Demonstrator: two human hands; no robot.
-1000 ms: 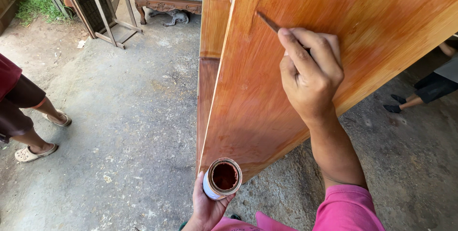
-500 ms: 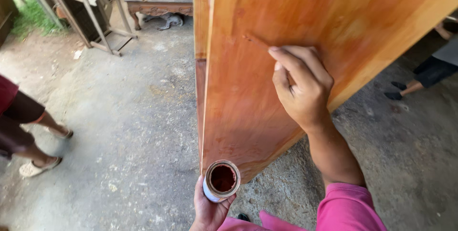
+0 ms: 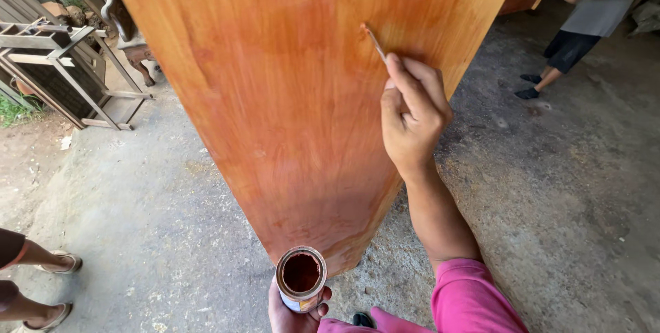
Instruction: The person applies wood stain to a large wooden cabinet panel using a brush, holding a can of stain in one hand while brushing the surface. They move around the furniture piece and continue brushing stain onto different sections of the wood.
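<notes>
A tall wooden panel (image 3: pixel 289 99) with a glossy orange-brown stain stands upright in front of me. My right hand (image 3: pixel 411 116) grips a thin brush (image 3: pixel 375 43) whose tip touches the panel's upper part. My left hand (image 3: pixel 292 309) holds a small open can (image 3: pixel 301 278) of dark reddish-brown stain low in the view, just below the panel's bottom edge. A pink sleeve (image 3: pixel 467 298) covers my right upper arm.
The ground is bare concrete (image 3: pixel 550 188). A second person's legs in sandals (image 3: pixel 41 264) stand at the lower left. Another person (image 3: pixel 591 16) works at a brown piece of furniture at the upper right. A metal-framed stand (image 3: pixel 69 71) sits at the upper left.
My view has swung so the panel's broad face fills the frame. My right hand with the brush has shifted along the panel face. The can stays low in my left hand.
</notes>
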